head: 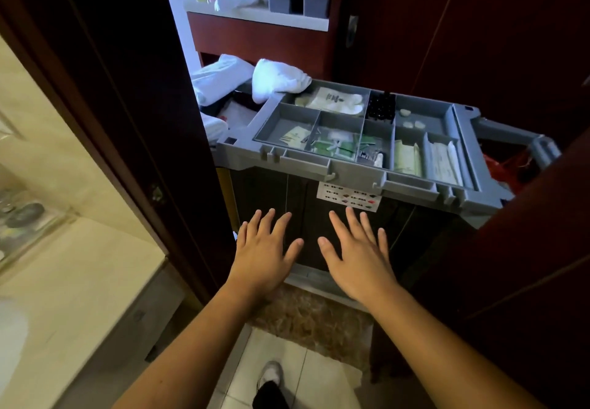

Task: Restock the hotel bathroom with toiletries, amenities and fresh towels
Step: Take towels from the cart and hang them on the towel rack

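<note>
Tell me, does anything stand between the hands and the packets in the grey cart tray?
Nothing visible blocks them. The left hand and right hand are open, held lower than the tray, which has no lid; only its raised front rim lies before the packets.

The scene is covered by a single wide-angle view, worn at head height and tilted forward and down. The left hand (265,255) and right hand (357,258) are caught close, near the middle of the frame. Just beyond the fingertips a cart tray (319,165) is looked down on (its far corners bent by the lens). A shoe (270,373) is seen well below the fingers, and a counter (79,265) off to their left.
</note>
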The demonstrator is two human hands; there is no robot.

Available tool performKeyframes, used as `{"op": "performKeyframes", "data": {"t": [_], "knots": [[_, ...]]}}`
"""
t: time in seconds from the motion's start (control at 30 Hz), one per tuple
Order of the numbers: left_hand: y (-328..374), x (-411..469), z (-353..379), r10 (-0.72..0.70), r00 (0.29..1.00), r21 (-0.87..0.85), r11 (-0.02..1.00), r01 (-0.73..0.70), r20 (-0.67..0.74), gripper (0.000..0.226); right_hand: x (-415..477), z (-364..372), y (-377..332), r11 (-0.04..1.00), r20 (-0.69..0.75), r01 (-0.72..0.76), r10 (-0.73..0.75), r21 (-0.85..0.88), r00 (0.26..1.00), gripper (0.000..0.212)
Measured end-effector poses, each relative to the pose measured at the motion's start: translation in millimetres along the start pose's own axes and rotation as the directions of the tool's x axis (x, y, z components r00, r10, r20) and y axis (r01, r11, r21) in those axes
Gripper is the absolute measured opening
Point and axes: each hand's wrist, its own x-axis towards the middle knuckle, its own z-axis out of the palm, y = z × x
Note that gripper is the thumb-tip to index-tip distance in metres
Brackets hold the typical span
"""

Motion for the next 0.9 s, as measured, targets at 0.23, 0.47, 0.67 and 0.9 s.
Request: {"op": "performKeyframes", "data": {"t": [0.23, 0.47, 0.67, 0.9], "knots": [[-48, 104, -39, 0.061, 0.998, -0.055, 0.997, -0.063, -0.032, 0.067, 96, -5, -35, 0.999, -0.035, -0.044, 0.043, -0.019, 0.998, 0.066], [-84, 176, -54, 0.055, 0.998, -0.096, 0.994, -0.059, -0.043, 0.065, 164, -6, -60, 0.999, -0.024, -0.053, 0.053, -0.007, 0.998, 0.065], [-91, 232, -54, 0.056, 0.998, -0.113, 0.992, -0.055, 0.011, 0.064, 223, -12, -65, 0.999, -0.022, -0.037, 0.037, 0.01, 0.999, 0.065], [-94, 295, -43, 0.064, 0.998, -0.088, 0.994, -0.063, 0.008, 0.066, 305, -4, -59, 1.0, -0.025, -0.016, 0.016, 0.005, 1.0, 0.065]]}}
